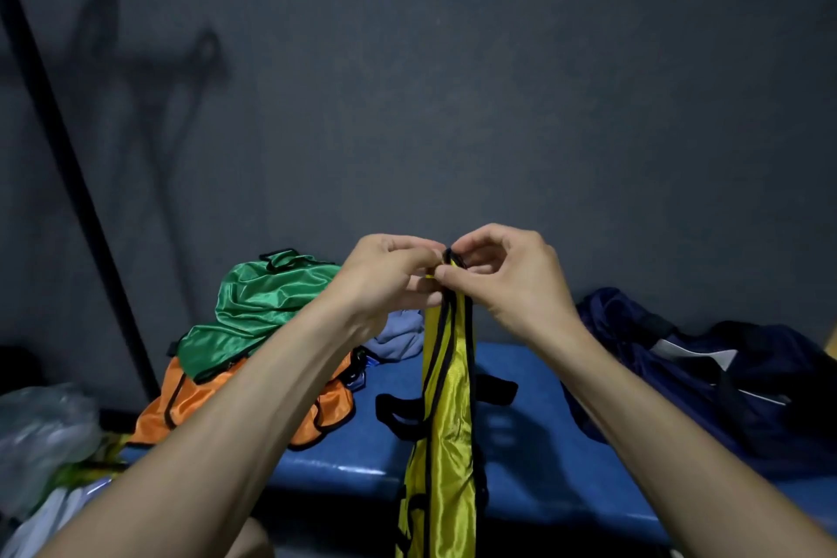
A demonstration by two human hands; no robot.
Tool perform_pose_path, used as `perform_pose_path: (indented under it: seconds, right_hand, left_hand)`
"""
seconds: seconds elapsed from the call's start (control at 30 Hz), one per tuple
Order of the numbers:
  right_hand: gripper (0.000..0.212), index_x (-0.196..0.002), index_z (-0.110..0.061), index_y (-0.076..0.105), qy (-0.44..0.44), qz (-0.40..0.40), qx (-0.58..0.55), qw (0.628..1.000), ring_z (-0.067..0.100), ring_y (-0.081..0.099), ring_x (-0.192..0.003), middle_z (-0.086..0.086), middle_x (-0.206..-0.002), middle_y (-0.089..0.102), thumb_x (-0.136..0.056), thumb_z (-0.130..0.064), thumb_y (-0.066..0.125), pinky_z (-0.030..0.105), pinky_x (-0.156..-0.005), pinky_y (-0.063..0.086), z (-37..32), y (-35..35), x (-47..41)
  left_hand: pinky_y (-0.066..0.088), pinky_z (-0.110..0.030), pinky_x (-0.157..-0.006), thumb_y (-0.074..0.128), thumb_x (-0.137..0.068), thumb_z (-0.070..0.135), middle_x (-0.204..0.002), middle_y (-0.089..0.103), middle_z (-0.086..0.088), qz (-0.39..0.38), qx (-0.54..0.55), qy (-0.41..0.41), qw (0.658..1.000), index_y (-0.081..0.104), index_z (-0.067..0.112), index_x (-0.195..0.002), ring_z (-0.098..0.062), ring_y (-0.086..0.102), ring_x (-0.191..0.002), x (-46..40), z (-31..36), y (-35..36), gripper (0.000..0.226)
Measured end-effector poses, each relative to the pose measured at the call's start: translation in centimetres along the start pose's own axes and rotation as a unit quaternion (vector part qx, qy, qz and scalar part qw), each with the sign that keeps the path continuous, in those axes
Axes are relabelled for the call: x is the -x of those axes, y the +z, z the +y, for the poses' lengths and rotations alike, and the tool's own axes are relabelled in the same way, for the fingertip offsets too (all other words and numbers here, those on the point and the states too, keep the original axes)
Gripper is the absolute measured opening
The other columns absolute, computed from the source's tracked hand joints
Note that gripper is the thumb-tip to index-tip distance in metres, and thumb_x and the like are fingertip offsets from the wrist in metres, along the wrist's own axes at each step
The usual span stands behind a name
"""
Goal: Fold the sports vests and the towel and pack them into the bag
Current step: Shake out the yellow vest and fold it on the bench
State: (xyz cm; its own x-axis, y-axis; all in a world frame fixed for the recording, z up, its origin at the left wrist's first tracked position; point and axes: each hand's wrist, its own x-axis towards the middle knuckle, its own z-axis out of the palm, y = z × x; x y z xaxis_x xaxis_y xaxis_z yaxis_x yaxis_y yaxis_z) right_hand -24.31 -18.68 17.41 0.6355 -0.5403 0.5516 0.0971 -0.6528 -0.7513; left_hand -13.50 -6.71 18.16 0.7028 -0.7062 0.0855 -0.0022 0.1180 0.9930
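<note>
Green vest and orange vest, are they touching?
Touching. The head view shows the green vest lying directly on the orange vest, overlapping with no gap.

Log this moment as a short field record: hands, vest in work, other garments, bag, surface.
left hand: left hand pinches the top of the yellow vest
right hand: right hand pinches the same top edge, beside the left
yellow vest: hangs lengthwise, gathered narrow, black trim, over the blue bench
green vest: green vest lies crumpled on the orange vest
towel: pale blue cloth behind the hands, probably the towel
bag: navy bag on the bench at right, nothing visibly packed
</note>
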Motion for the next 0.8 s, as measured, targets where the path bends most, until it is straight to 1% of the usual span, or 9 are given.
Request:
perform_pose_path:
  seconds: [0.07, 0.2, 0.27, 0.37, 0.5, 0.57, 0.67, 0.73, 0.8]
  right_hand:
    - [0.023, -0.087, -0.023, 0.074, -0.042, 0.011, 0.042, 0.998, 0.007, 0.067, -0.068, -0.007, -0.076, 0.073, -0.071, -0.023, 0.091, 0.018, -0.067, 0.054, 0.0, -0.2, 0.3]
    - [0.016, -0.089, -0.016, 0.074, -0.054, -0.013, -0.002, 0.998, 0.006, 0.067, -0.069, -0.007, -0.076, 0.073, -0.079, -0.008, 0.084, 0.018, -0.066, 0.052, 0.0, -1.5, 0.1]
    - [0.021, -0.090, -0.013, 0.072, -0.015, -0.073, -0.093, 0.993, 0.005, 0.062, -0.069, -0.008, -0.076, 0.069, -0.083, 0.007, 0.074, 0.018, -0.064, 0.049, 0.1, -3.4, -0.6]
    - [0.036, -0.096, -0.015, 0.068, 0.034, -0.181, -0.192, 0.964, 0.003, 0.060, -0.074, -0.005, -0.082, 0.063, -0.085, 0.019, 0.059, 0.017, -0.065, 0.050, -0.6, -7.5, -2.4]
    - [0.046, -0.097, -0.013, 0.066, 0.009, -0.263, -0.173, 0.949, 0.000, 0.049, -0.061, 0.000, -0.086, 0.057, -0.084, 0.025, 0.044, 0.009, -0.048, 0.036, -3.1, -10.9, -4.8]
    - [0.046, -0.097, -0.014, 0.068, -0.018, -0.287, -0.130, 0.949, 0.001, 0.049, -0.065, 0.000, -0.086, 0.059, -0.085, 0.024, 0.045, 0.010, -0.050, 0.037, -4.0, -11.3, -5.5]
    - [0.043, -0.100, -0.015, 0.070, -0.049, -0.307, -0.069, 0.948, 0.009, 0.056, -0.079, 0.003, -0.088, 0.064, -0.086, 0.022, 0.052, 0.015, -0.066, 0.046, -4.5, -11.4, -5.9]
    - [0.039, -0.103, -0.013, 0.070, -0.064, -0.307, -0.049, 0.948, 0.013, 0.055, -0.083, 0.005, -0.089, 0.064, -0.086, 0.020, 0.056, 0.019, -0.071, 0.046, -4.5, -11.2, -5.8]
    - [0.036, -0.104, -0.010, 0.070, -0.069, -0.298, -0.047, 0.951, 0.014, 0.056, -0.084, 0.004, -0.087, 0.064, -0.086, 0.019, 0.058, 0.021, -0.073, 0.046, -4.4, -10.9, -5.6]
  left_hand:
    - [0.062, -0.031, -0.074, 0.055, -0.098, 0.005, -0.094, 0.073, -0.018, -0.017, 0.031, -0.007, 0.999, 0.070, -0.002, -0.112, -0.024, 0.070, -0.081, 0.4, 0.1, -0.1, 0.022]
    - [0.058, -0.040, -0.093, 0.044, -0.100, 0.005, -0.106, 0.076, -0.017, -0.076, 0.055, 0.005, 0.996, 0.068, 0.001, -0.118, -0.026, 0.073, -0.101, 1.6, 0.1, -0.7, 0.030]
    - [0.057, -0.039, -0.088, 0.050, -0.099, 0.003, -0.100, 0.078, -0.010, -0.039, -0.064, 0.080, 0.994, 0.070, 0.007, -0.112, -0.020, 0.074, -0.096, 2.0, -0.1, -1.7, 0.025]
    - [0.054, -0.035, -0.080, 0.065, -0.095, 0.003, -0.092, 0.077, -0.005, 0.024, -0.179, 0.214, 0.960, 0.074, 0.016, -0.102, -0.014, 0.070, -0.086, 2.2, -0.2, -3.5, 0.017]
    - [0.055, -0.031, -0.084, 0.075, -0.090, 0.009, -0.099, 0.074, 0.005, -0.027, -0.258, 0.329, 0.908, 0.072, 0.021, -0.106, -0.013, 0.069, -0.095, 2.9, 1.0, -3.6, 0.020]
    - [0.055, -0.031, -0.085, 0.078, -0.089, 0.015, -0.105, 0.071, 0.008, -0.046, -0.283, 0.347, 0.893, 0.071, 0.022, -0.111, -0.015, 0.068, -0.100, 3.5, 1.5, -2.6, 0.024]
    - [0.051, -0.034, -0.088, 0.078, -0.089, 0.026, -0.113, 0.066, 0.011, -0.034, -0.305, 0.373, 0.875, 0.067, 0.024, -0.117, -0.016, 0.062, -0.108, 4.0, 1.9, -1.6, 0.030]
    - [0.052, -0.038, -0.090, 0.077, -0.090, 0.031, -0.114, 0.067, 0.010, -0.063, -0.298, 0.348, 0.886, 0.066, 0.024, -0.118, -0.014, 0.063, -0.108, 4.0, 2.3, -1.3, 0.031]
    - [0.056, -0.040, -0.088, 0.075, -0.091, 0.029, -0.108, 0.072, 0.004, -0.140, -0.280, 0.291, 0.904, 0.068, 0.017, -0.115, -0.015, 0.069, -0.101, 4.0, 2.5, -1.0, 0.027]
